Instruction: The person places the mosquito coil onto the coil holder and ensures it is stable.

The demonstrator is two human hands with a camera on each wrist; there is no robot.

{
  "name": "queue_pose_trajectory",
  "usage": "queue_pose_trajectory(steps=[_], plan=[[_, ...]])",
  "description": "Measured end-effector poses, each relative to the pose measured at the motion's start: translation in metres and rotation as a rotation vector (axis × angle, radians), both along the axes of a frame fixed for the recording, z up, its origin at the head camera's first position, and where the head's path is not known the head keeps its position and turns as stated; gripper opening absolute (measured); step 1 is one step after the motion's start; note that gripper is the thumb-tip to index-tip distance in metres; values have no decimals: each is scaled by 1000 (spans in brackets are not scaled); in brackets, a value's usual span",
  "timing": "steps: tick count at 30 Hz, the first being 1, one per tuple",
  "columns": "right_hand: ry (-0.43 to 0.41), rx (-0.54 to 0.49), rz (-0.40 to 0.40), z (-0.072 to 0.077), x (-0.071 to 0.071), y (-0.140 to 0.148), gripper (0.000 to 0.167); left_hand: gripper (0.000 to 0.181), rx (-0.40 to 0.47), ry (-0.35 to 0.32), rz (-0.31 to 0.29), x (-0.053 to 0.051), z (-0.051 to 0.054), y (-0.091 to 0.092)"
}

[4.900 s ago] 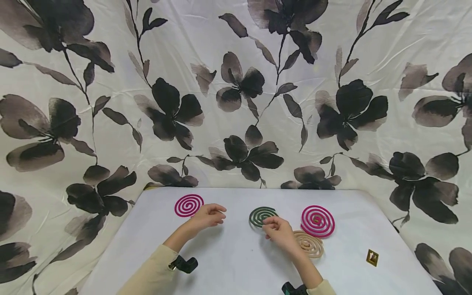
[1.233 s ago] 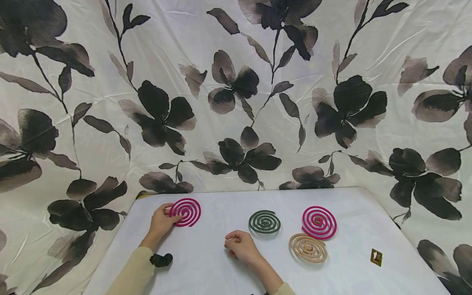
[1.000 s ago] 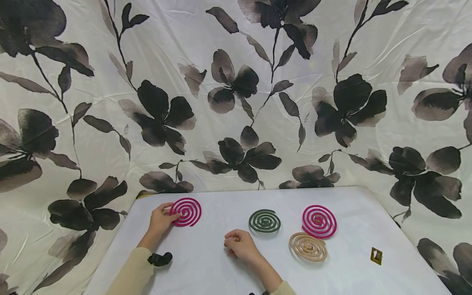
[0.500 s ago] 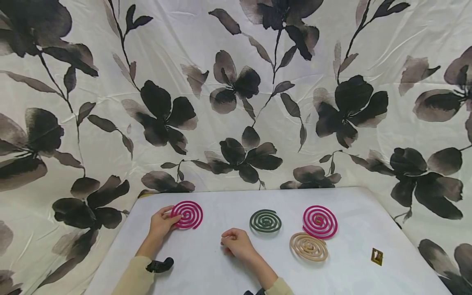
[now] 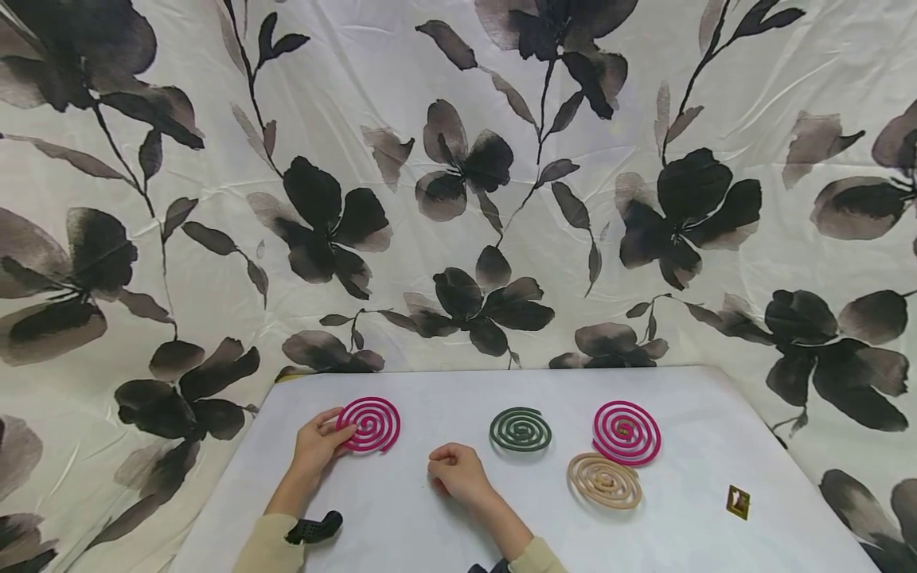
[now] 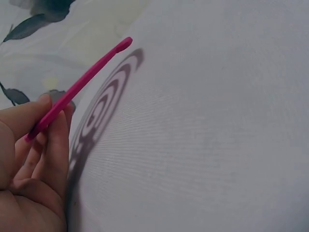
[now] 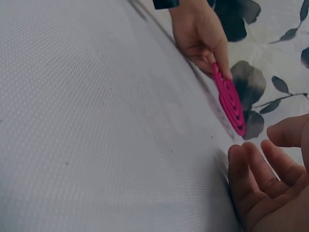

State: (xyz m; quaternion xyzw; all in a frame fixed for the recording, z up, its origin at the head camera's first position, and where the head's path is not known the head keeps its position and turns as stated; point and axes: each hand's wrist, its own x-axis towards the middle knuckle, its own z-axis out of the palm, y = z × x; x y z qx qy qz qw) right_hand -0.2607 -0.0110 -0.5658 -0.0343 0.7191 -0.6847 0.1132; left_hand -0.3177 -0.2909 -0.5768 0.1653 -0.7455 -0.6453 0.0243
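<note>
My left hand [image 5: 313, 447] pinches the left edge of a magenta mosquito coil [image 5: 368, 425] between thumb and fingers. In the left wrist view this coil [image 6: 79, 87] appears edge-on, raised and tilted, and casts a spiral shadow on the white table. My right hand [image 5: 458, 475] hovers over the middle of the table, fingers loosely curled around nothing. The right wrist view shows a gap between its thumb and fingers. A green mosquito coil [image 5: 520, 430] lies to the right of that hand.
On the right, a second magenta mosquito coil [image 5: 626, 434] overlaps the edge of a tan mosquito coil [image 5: 605, 481]. A small gold diamond-shaped metal piece [image 5: 738, 502] lies farther right on the white table [image 5: 688, 549]. Behind hangs a floral cloth [image 5: 458, 231].
Since the oldest frame, my left hand has gripped the left magenta coil, and my right hand has moved left from the green coil. Over the last second, the held coil's tilt has changed slightly.
</note>
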Motion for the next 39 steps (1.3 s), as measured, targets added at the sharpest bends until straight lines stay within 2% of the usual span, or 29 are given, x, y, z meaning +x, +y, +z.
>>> queue_pose_trajectory(steps=[8,16,23,28,39], plan=[[-7,-15,-30,-1,0,-3,14,62,28,-2,-4,11,1,4],[4,-24,-33,-3,-3,-6,27,61,56,11,-23,20,3,9],[-31,-65,-40,-3,-4,-10,40,58,97,15,-49,27,0,13],[-38,-90,-30,-3,-3,-12,47,59,108,19,-64,32,-2,17],[-42,-150,13,-3,-1,-11,50,58,159,30,-102,41,-2,27]])
